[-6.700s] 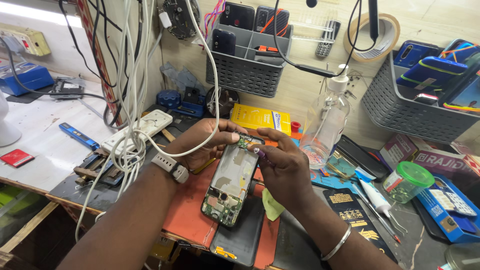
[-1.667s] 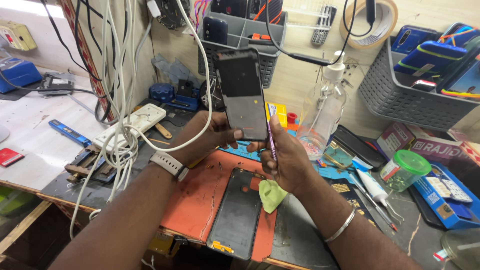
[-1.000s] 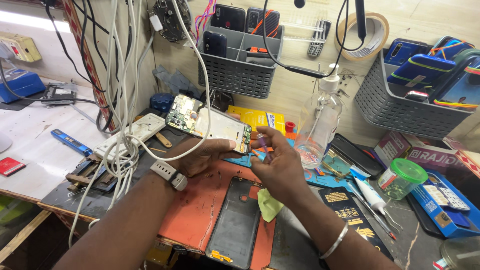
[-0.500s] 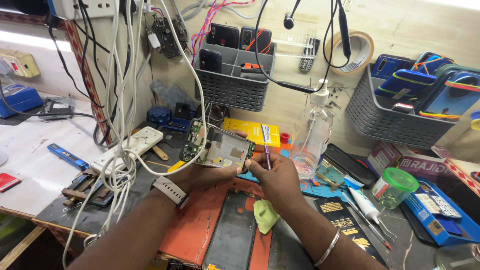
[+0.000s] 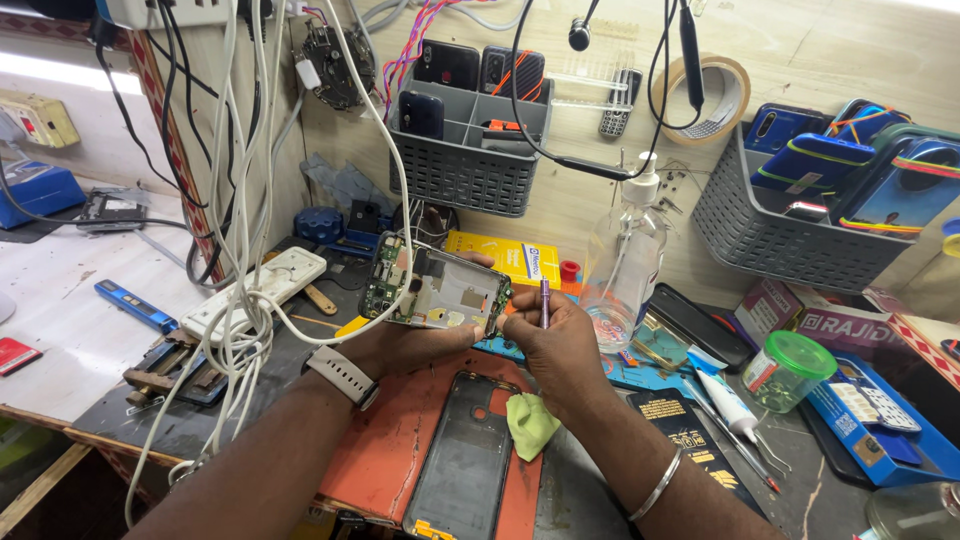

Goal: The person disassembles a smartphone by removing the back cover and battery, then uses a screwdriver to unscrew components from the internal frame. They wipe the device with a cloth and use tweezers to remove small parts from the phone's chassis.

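1. Phone frame, opened, circuit boards bare, held tilted above the orange mat in the head view; pinched along its lower edge by the left hand, fingers curled under, thumb side closed on it.
2. Right hand closed round a thin purple-handled tool, tip upright, just beside the frame's right end; fingers pressed together on the shaft.
3. Already off: black back cover, lying flat on the mat below both hands, inner side up. Small green cloth touching its right edge.
4. By the look of it, well into disassembly: shell separated, boards exposed, boards seemingly still seated in the frame. Screws or connectors too small to judge.
5. Packages and labels, same view: yellow flat box with a white patch, lying behind the frame on the worktop.
6. Black card with yellow print, flat, right of the right wrist.
7. Purple-and-white carton under the right grey basket; blue tray with white cells in front of it.
8. Clear jar with green lid near the carton; clear pump bottle upright behind the right hand.
9. Small red packet at far left edge.
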